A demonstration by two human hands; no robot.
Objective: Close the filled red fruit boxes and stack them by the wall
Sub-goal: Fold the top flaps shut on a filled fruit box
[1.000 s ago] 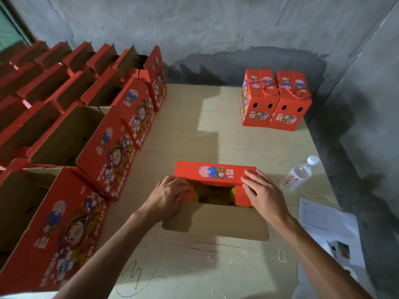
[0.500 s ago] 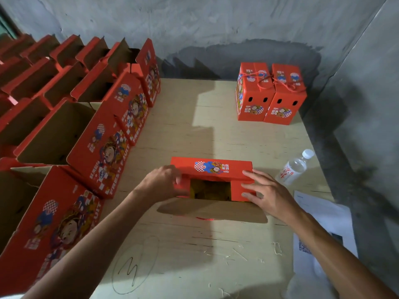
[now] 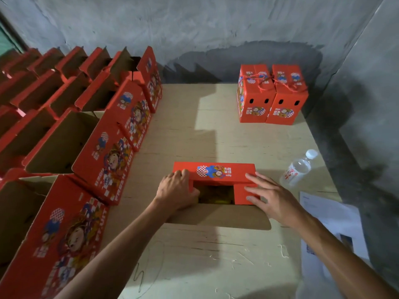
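The red printed cardboard fruit box (image 3: 216,184) sits on the pale plywood bench (image 3: 216,137) at about six o'clock, close to the person. Its far top flap is folded down, the two side flaps are being pressed in, and the plain brown near flap (image 3: 218,216) lies open toward the body. Yellowish fruit shows through the gap.

The left hand (image 3: 177,192) rests on the left side flap with its fingers (image 3: 181,174) curled over the flap's far edge. The right hand (image 3: 269,198) lies flat, fingers straight, pressing the right flap.

Loaded with fruit, the box likely feels heavy. The thin card should flex, so lifting from underneath seems safer.

Two closed red boxes tied with red cord (image 3: 273,96) stand by the grey wall at one o'clock.
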